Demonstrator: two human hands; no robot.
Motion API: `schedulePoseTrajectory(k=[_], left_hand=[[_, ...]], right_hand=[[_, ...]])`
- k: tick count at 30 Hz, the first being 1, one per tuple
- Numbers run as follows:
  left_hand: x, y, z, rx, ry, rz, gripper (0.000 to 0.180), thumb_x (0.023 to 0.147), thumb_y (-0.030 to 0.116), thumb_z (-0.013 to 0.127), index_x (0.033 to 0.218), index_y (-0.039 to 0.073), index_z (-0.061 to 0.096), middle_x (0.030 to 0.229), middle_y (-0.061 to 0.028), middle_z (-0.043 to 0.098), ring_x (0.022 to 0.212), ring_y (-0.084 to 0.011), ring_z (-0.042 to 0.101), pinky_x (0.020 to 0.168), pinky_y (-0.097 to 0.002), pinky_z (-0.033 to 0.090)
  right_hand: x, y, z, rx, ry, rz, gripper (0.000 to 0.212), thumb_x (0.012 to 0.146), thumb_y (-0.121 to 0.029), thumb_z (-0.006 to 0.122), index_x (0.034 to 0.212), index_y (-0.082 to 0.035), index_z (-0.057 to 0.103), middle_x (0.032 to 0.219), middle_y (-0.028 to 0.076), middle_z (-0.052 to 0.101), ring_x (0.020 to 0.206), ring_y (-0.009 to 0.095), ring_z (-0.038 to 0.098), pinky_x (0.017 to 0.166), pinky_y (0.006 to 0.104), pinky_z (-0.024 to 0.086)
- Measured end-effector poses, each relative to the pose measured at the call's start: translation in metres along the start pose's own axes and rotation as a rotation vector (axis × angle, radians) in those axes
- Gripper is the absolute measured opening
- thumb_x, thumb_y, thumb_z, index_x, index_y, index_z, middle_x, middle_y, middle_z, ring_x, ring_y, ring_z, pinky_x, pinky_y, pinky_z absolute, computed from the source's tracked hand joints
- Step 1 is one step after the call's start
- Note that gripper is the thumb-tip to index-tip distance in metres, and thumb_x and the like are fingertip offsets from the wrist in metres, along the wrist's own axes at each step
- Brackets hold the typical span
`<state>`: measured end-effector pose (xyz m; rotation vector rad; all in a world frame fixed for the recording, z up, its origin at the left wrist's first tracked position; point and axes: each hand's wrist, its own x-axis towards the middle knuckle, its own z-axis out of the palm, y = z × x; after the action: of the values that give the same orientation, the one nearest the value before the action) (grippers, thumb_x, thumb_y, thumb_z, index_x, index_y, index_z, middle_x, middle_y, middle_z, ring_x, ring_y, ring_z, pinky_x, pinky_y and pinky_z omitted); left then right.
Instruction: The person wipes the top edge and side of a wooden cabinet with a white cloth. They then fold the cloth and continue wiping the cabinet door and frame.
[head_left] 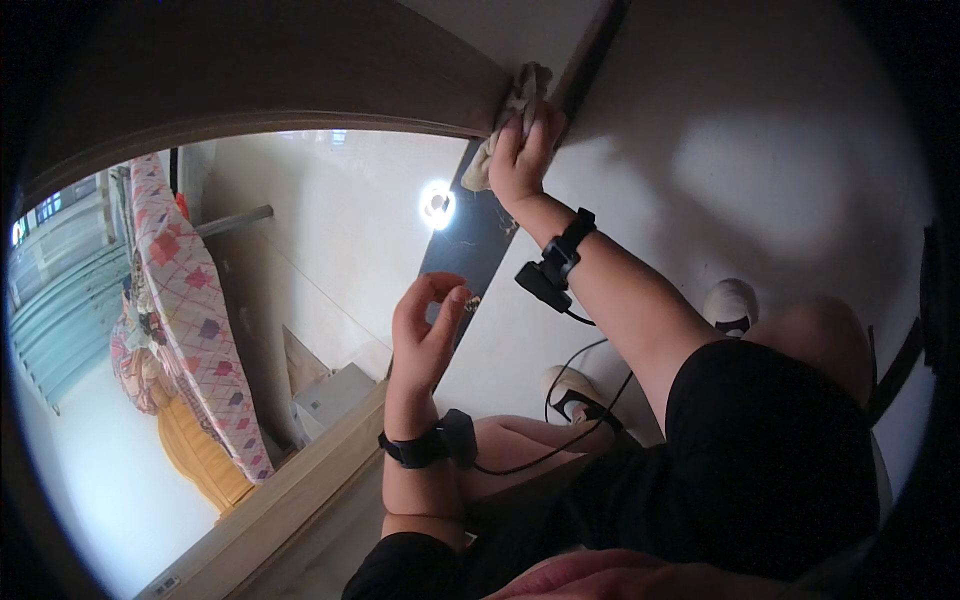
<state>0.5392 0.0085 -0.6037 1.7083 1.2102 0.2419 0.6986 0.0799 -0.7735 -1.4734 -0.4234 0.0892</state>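
Beige crumpled cloth rag (508, 120) sits bunched under the right hand (524, 160), pressed vs. the corner where a dark brown wooden door frame (300, 75) meets a dark vertical strip (590, 55). Right hand: fingers curled over the rag, gripping it; part of the cloth hangs below the palm, part pokes out above the fingertips. Black wrist strap w/ small black device (555, 265) rides just behind that hand on the forearm; thin black cable (580, 380) runs from it toward the body.

Left hand (428, 335): raised, lower than and to the left of the right hand, well apart from the rag. Holds nothing; thumb and forefinger curve toward each other, a narrow gap between the tips, other fingers loosely bent. Second black wrist strap (430, 445) sits below it on the wrist.

Behind the left hand: dark glossy panel (465, 245) w/ a round bright light reflection (437, 203). Left of both hands, through the opening: bed w/ pink diamond-pattern cover (185, 290), far off. Below the right forearm: two white shoes (730, 305) on a pale floor (760, 150).
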Motion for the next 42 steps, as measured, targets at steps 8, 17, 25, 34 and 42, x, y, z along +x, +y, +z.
schedulePoseTrajectory(k=[8,17,25,34,42], left_hand=[[-0.002,-0.002,0.004,0.099,-0.112,-0.090,0.017,0.090,0.012,0.060,0.099,-0.002,0.060,0.089,-0.0077,0.063,0.084,-0.0153,0.056,0.078,-0.0284,0.046],[-0.010,-0.010,0.003,0.111,-0.201,-0.155,0.023,0.090,0.014,0.061,0.106,-0.002,0.059,0.092,-0.0082,0.064,0.087,-0.0160,0.057,0.081,-0.0285,0.046],[-0.016,0.016,0.009,0.160,-0.199,-0.092,0.026,0.089,0.016,0.061,0.107,-0.002,0.058,0.096,-0.0108,0.064,0.088,-0.0189,0.059,0.081,-0.0305,0.047],[-0.023,0.019,0.014,0.196,-0.251,-0.063,0.028,0.088,0.019,0.062,0.107,-0.001,0.059,0.096,-0.0127,0.063,0.085,-0.0212,0.060,0.078,-0.0322,0.049],[-0.024,0.017,0.011,0.208,-0.288,-0.083,0.029,0.088,0.021,0.063,0.107,-0.001,0.059,0.097,-0.0121,0.063,0.086,-0.0209,0.060,0.078,-0.0323,0.049]], right_hand=[[-0.019,0.128,0.010,-0.185,0.142,0.618,0.039,0.096,-0.023,0.042,0.125,0.004,0.045,0.116,0.020,0.054,0.102,0.031,0.057,0.088,0.0375,0.047],[0.006,0.145,-0.014,0.470,-0.097,1.383,0.040,0.094,-0.022,0.041,0.129,-0.003,0.042,0.117,0.013,0.055,0.102,0.023,0.057,0.087,0.0348,0.050],[-0.002,0.024,-0.001,0.297,0.084,1.155,0.048,0.097,-0.027,0.035,0.137,-0.001,0.027,0.137,0.018,0.040,0.118,0.028,0.049,0.096,0.0373,0.045],[-0.006,0.194,-0.042,0.199,-0.731,0.851,0.038,0.094,-0.023,0.034,0.123,-0.003,0.049,0.120,0.013,0.054,0.106,0.025,0.055,0.095,0.0394,0.045],[-0.045,0.182,0.005,0.650,-0.507,1.116,0.035,0.095,-0.032,0.039,0.114,-0.006,0.053,0.110,0.011,0.058,0.102,0.027,0.056,0.093,0.0411,0.046]])
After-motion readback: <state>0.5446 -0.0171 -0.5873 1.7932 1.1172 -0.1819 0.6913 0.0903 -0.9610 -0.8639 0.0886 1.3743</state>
